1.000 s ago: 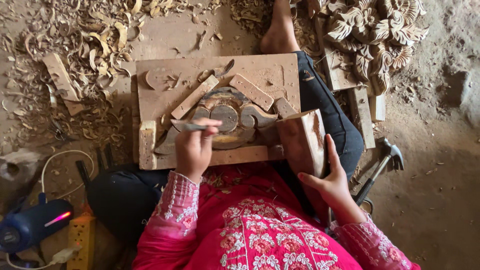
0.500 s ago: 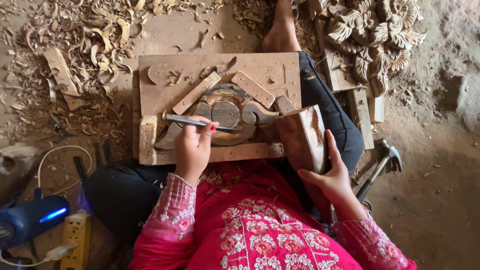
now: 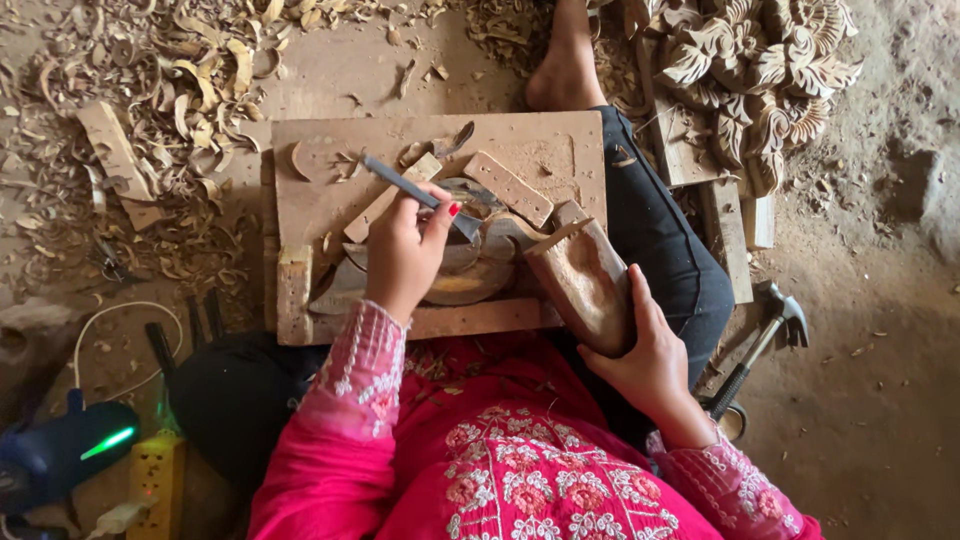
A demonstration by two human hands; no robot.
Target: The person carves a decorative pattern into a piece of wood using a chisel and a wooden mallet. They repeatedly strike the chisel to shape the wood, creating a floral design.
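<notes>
Head view is looking straight down on a person sitting on the ground in a pink embroidered top. Nearest, at about 5 o'clock from the centre, the right hand (image 3: 650, 365) is gripping a wooden mallet (image 3: 583, 283), the fingers wrapped shut around its lower end while the block is tilting up toward 11 o'clock. Just left of it, the left hand (image 3: 405, 250) is closing around a thin metal chisel (image 3: 415, 192); the tool's handle is sticking out at 10 o'clock from the fist and its blade end is pointing toward 4 o'clock, down at the curved carving piece (image 3: 465, 270). That piece is lying directly under and to the 3 o'clock side of the left hand, pinned between wooden wedges (image 3: 508, 187) on a flat work board (image 3: 545, 140). The mallet head is touching the carving's right edge. Beyond the board at 12 o'clock a bare foot (image 3: 565, 75) is resting on the dirt. At 10 o'clock wood shavings (image 3: 150, 90) are lying scattered, and at 2 o'clock a finished floral carving (image 3: 755, 60) is sitting. A hammer (image 3: 765, 340) is lying at 4 o'clock, well apart from the right hand.
</notes>
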